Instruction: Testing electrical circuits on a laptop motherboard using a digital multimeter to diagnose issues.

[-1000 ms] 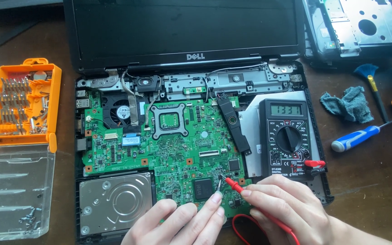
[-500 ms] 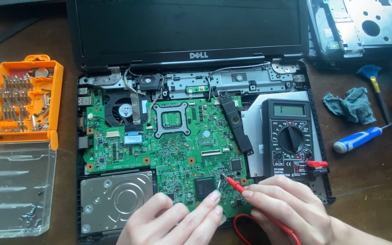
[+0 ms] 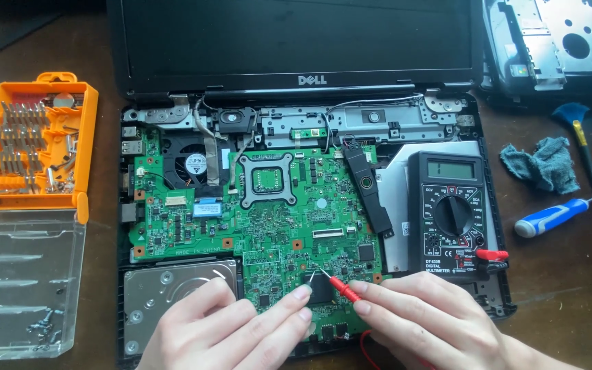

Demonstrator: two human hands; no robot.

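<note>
An opened laptop shows its green motherboard (image 3: pixel 268 226). My right hand (image 3: pixel 426 322) pinches a red multimeter probe (image 3: pixel 342 288), whose metal tip touches the board just above a black chip (image 3: pixel 320 288). Beside it my left hand (image 3: pixel 227 329) lies flat over the board's lower edge and the hard drive (image 3: pixel 166 288), its fingertips next to the chip. Anything under those fingers is hidden. A black multimeter (image 3: pixel 452 216) rests on the laptop's right side, with a red plug (image 3: pixel 491 255) in its socket.
An orange screwdriver-bit case (image 3: pixel 35 151) with a clear open lid (image 3: pixel 18 281) lies at the left. At the right lie a blue-handled screwdriver (image 3: pixel 553 216), a grey cloth (image 3: pixel 541 164), a small brush (image 3: pixel 577 130) and a removed laptop cover (image 3: pixel 556 41). The laptop's dark screen (image 3: pixel 296 38) stands behind.
The red probe tip shifts slightly on the board near the chip. Both hands stay in place. The multimeter display showed digits a second ago and looks blank now.
</note>
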